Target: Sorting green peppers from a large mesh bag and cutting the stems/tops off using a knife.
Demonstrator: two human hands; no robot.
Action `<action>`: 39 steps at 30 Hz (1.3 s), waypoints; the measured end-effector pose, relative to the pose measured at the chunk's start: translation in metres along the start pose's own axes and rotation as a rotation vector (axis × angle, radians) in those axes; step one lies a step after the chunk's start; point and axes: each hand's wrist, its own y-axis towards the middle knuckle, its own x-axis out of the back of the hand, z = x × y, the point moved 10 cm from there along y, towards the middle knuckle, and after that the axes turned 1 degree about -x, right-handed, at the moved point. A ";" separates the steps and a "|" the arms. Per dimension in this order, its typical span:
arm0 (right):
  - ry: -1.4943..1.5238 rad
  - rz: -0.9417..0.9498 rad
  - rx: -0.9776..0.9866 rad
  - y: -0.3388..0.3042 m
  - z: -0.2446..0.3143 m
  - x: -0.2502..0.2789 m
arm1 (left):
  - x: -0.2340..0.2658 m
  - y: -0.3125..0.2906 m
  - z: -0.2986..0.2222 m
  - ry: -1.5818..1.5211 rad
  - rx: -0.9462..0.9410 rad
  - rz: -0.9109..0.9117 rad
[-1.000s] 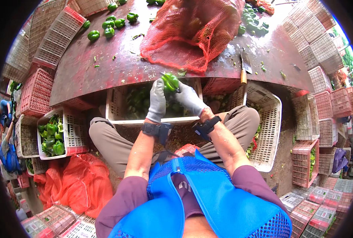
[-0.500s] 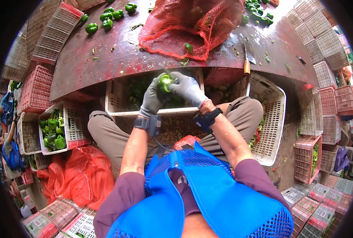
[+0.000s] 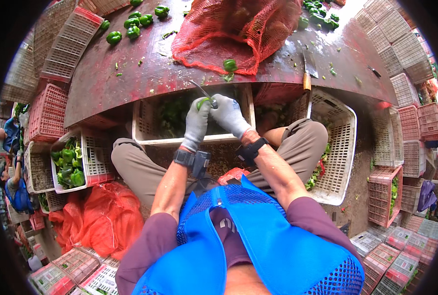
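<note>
Both my hands wear grey gloves and meet above a white crate (image 3: 167, 141) that sits under the table edge and holds green pieces. My left hand (image 3: 197, 122) is closed around a green pepper piece (image 3: 203, 103), mostly hidden by the fingers. In my right hand (image 3: 228, 114) is a small knife (image 3: 201, 89), its curved blade pointing up and left over the pepper piece. Just beyond, a whole green pepper (image 3: 230, 65) lies at the mouth of a red mesh bag (image 3: 214, 44) on the table.
On the dark table (image 3: 130, 88) lie several green peppers (image 3: 133, 32) and a cleaver (image 3: 309, 64), its handle over the edge. A white crate (image 3: 333, 184) stands by my right knee. Left of me are a crate of peppers (image 3: 71, 188) and a red mesh heap (image 3: 101, 219).
My hands have drawn closer together, and the pepper is now mostly covered by my left fingers. The knife blade shows more clearly. The pepper at the bag's mouth has come slightly nearer.
</note>
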 end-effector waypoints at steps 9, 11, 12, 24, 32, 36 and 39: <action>0.916 0.052 -0.363 -0.021 -0.053 -0.016 | -0.032 0.004 0.002 -0.264 0.120 0.269; 1.294 0.047 -0.628 -0.038 -0.064 -0.028 | -0.044 -0.003 0.014 -0.537 0.311 0.290; 1.293 0.044 -0.629 -0.038 -0.066 -0.026 | -0.056 -0.011 0.018 -0.810 0.500 0.303; 0.682 -0.486 -0.408 -0.074 -0.150 0.226 | -0.067 0.077 -0.026 0.967 -0.151 0.545; -0.811 -0.501 -0.655 -0.181 -0.237 0.363 | -0.144 0.163 -0.049 1.279 -0.377 0.431; -0.564 -0.481 -0.734 -0.191 -0.252 0.353 | -0.153 0.184 -0.026 1.359 -0.336 0.569; -0.596 -0.606 -0.499 -0.155 -0.176 0.346 | -0.126 0.162 -0.040 1.417 -0.302 0.619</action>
